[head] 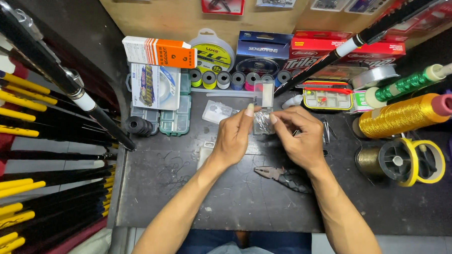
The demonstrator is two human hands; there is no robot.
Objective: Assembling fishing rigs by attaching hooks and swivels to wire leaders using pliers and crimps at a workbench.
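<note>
Both my hands meet over the middle of a dark worktable (233, 202). My left hand (233, 137) and my right hand (298, 137) pinch a small clear plastic packet (262, 121) between thumbs and fingers, one on each side. What the packet holds is too small to tell. A pair of pliers (282, 176) with patterned handles lies on the table just below my right hand. A small clear box (263, 94) stands open right behind the packet.
Fishing rods (48, 65) lean at the left and one rod (349, 46) crosses the upper right. Boxes of fishing line (262, 52), small thread spools (222, 79), a tackle box (328, 97), and large gold (406, 116) and green spools (408, 83) crowd the back and right.
</note>
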